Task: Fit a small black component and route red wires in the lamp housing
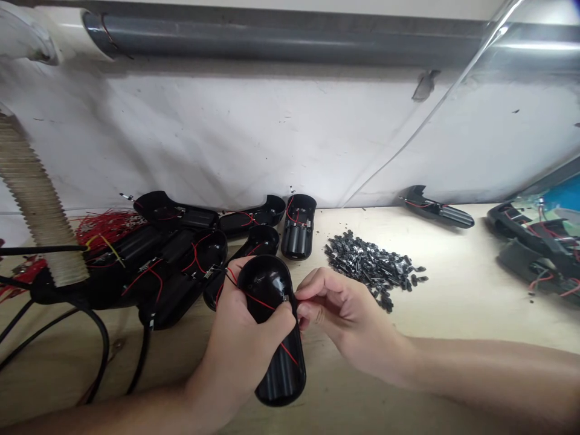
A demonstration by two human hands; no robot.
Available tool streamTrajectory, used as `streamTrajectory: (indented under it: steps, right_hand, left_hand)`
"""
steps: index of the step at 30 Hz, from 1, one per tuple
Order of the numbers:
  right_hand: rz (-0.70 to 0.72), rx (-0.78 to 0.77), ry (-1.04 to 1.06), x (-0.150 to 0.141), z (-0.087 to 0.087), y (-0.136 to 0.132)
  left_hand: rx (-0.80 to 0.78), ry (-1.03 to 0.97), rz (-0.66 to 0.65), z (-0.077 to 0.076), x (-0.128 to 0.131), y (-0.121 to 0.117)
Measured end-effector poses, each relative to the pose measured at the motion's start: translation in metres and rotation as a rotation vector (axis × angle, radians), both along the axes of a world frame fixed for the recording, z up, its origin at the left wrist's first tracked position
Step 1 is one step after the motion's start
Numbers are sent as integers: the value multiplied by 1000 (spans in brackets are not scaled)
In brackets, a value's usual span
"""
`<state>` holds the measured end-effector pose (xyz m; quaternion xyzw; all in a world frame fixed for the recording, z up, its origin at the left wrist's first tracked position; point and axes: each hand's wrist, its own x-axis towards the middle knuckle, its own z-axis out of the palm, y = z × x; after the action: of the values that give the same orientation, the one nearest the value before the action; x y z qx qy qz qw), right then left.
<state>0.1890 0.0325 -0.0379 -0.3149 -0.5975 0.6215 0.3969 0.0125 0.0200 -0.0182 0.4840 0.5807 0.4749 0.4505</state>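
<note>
My left hand (244,350) grips a black plastic housing (272,329) with a red wire running along it, held above the wooden bench. My right hand (338,308) has its fingertips pinched at the housing's right edge, on a small part too tiny to make out. Just beyond my hands lies a pile of black housing shells (181,254) with red wires. To the right of that pile sits a heap of small black parts (374,269).
A ribbed beige hose (34,193) and black cables (97,344) cross the left side. Red wires (106,226) are bunched at the left. One housing (437,208) lies at the back right, more housings (537,251) at the far right. A white sheet backs the bench (475,302).
</note>
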Motion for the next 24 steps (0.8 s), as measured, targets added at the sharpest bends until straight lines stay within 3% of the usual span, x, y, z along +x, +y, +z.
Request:
streamTrajectory:
  steps: [7, 13, 24]
  right_hand:
    - [-77, 189, -152, 3, -1, -3]
    - [-179, 497, -337, 5, 2, -4]
    - [-206, 542, -313, 1, 1, -7]
  left_hand:
    - [-98, -162, -15, 4, 0, 1]
    - [-26, -36, -6, 0, -4, 2]
    - [20, 52, -5, -4, -2, 1]
